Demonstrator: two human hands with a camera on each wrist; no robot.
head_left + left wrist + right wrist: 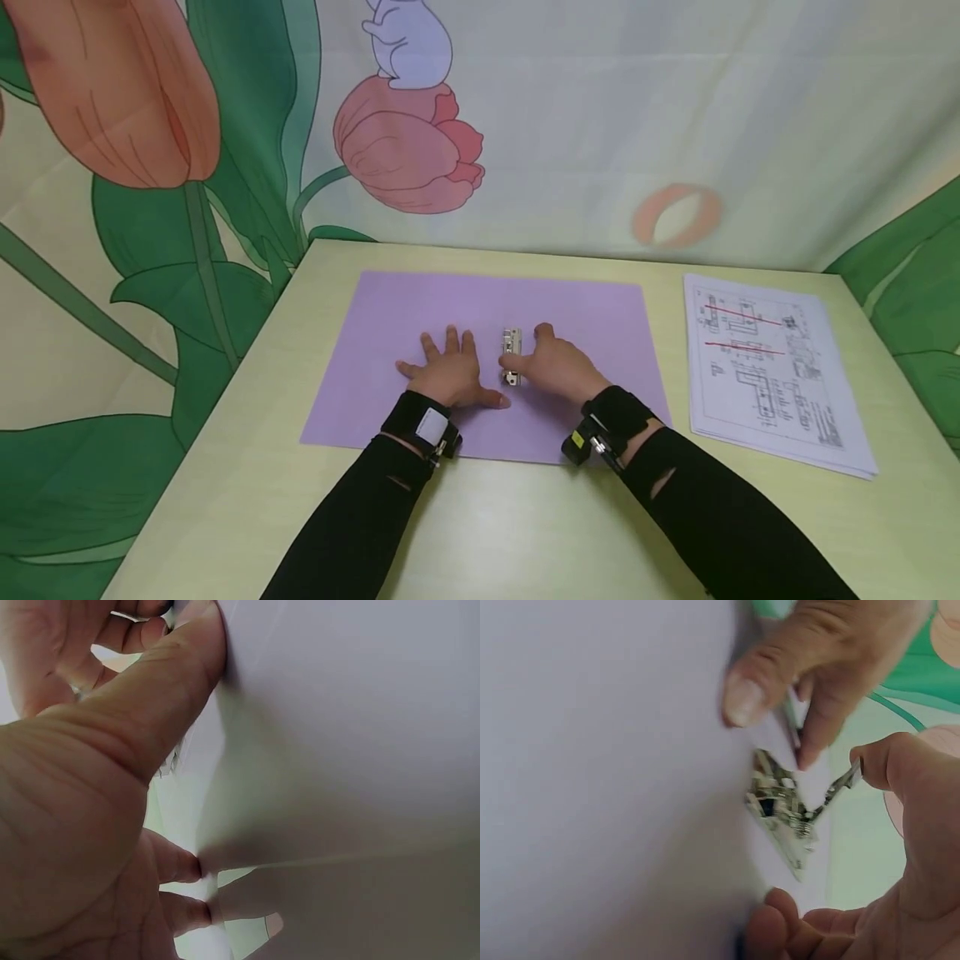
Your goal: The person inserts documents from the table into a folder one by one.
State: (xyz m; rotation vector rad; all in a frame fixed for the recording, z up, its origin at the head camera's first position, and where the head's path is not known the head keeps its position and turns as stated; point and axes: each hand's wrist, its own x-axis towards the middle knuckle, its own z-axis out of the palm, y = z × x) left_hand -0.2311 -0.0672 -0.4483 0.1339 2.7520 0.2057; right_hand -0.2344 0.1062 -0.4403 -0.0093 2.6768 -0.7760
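Observation:
A small silvery metal mechanism (512, 357) with a base plate, a coil spring and a hinged lever (838, 791) lies on the purple sheet (420, 292). My left hand (450, 379) rests on the sheet to its left, fingers spread and thumb (169, 671) stretched toward the near end of the piece. From the right, my right hand (558, 367) reaches over, its thumb (885, 761) touching the raised end of the lever. The other right fingers (780, 922) are bent on the far side of the piece, near the sheet.
A stack of printed technical drawings (772, 375), with red lines across the top page, lies at the right of the pale yellow table (510, 533). Behind hangs a curtain (562, 125) with flower prints. Black straps carry a wrist camera (577, 446) on each arm.

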